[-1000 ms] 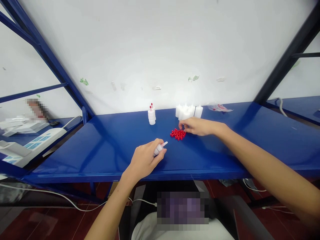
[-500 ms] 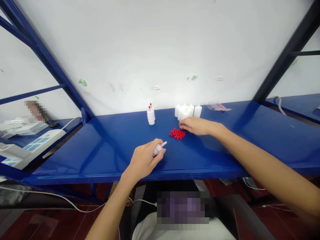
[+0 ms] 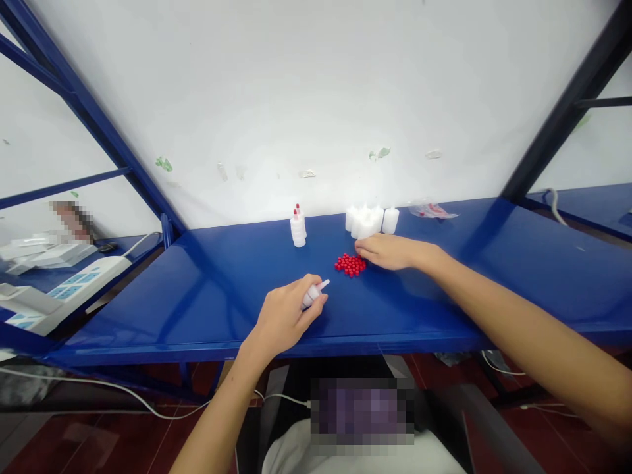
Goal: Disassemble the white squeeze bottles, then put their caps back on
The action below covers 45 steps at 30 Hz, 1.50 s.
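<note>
My left hand [image 3: 289, 313] is closed round a white bottle [image 3: 311, 296], whose bare white nozzle points up to the right. At the right edge of a pile of small red caps [image 3: 349, 265], my right hand [image 3: 382, 250] is bent down with its fingers together; whether a cap is between the fingertips is hidden. Just behind it stands a group of white bottles [image 3: 366, 224] without red tips. Two white bottles with red caps [image 3: 298, 230] stand one behind the other, left of that group.
A clear plastic bag with red things inside [image 3: 432, 210] lies at the back of the blue table [image 3: 222, 283]. On the left are a white power strip [image 3: 81, 283] and blue frame posts. Cables hang below the front edge.
My right hand has moved very slightly down, still by the red caps. My left hand stays in place with the bottle.
</note>
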Motion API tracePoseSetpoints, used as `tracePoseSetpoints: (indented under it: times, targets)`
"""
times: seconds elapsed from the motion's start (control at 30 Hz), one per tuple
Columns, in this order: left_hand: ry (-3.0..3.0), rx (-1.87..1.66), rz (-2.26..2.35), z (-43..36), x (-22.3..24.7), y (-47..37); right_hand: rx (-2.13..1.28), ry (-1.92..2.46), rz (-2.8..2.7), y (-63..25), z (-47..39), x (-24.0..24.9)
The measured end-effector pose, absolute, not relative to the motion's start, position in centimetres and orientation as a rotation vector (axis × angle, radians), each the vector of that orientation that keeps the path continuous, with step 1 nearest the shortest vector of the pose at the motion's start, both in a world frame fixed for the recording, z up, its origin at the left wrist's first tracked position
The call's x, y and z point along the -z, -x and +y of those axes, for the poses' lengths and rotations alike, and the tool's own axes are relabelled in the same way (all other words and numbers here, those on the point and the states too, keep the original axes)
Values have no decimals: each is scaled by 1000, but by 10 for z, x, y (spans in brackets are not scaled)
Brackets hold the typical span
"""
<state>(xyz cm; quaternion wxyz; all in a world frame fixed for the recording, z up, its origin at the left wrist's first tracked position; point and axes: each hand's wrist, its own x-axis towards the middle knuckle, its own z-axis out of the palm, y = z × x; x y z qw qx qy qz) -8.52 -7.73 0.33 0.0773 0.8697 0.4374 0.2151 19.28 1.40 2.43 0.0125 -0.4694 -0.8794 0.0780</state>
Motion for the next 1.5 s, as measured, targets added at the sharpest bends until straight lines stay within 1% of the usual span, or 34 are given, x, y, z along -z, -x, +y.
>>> tracePoseSetpoints:
  times: [0.13, 0.27, 0.37, 0.47, 0.57, 0.63, 0.7, 0.8, 0.9, 1.0, 1.17, 1.33, 1.5]
  targets:
    - [-2601, -636, 1318, -77, -3, 85, -265, 1428, -2740, -190, 14, -25]
    - [-2595, -628, 1323, -78, -3, 85, -111, 1445, -2535, -179, 6, -33]
    - [-2589, -637, 1325, -77, -2, 85, -166, 1165, -2492, -161, -11, -37]
    - [-2577, -657, 1293, -76, -2, 86, -229, 816, -2625, -138, -31, -33]
    - [-2549, -667, 1268, -75, 0, 88, -139, 694, -2675, -124, -40, -24]
    - [-2537, -671, 1288, -75, 1, 88, -33, 765, -2586, -130, -34, -20]
    - [-2552, -665, 1313, -75, 1, 87, 98, 934, -2398, -149, -19, -22]
    - [-2596, -637, 1325, -75, 0, 85, 360, 1318, -2003, -192, 8, -31]
    - [-2605, -628, 1325, -75, -1, 84, 483, 1680, -1718, -229, 27, -39]
    - [-2601, -629, 1318, -75, -1, 84, 381, 1865, -1798, -246, 35, -39]
    - [-2604, -632, 1307, -76, 0, 85, 136, 1993, -2087, -244, 39, -31]
    - [-2598, -634, 1316, -75, -1, 84, 105, 2136, -2022, -239, 41, -26]
    - [-2598, -635, 1323, -75, 0, 84, 89, 2168, -1930, -238, 43, -27]
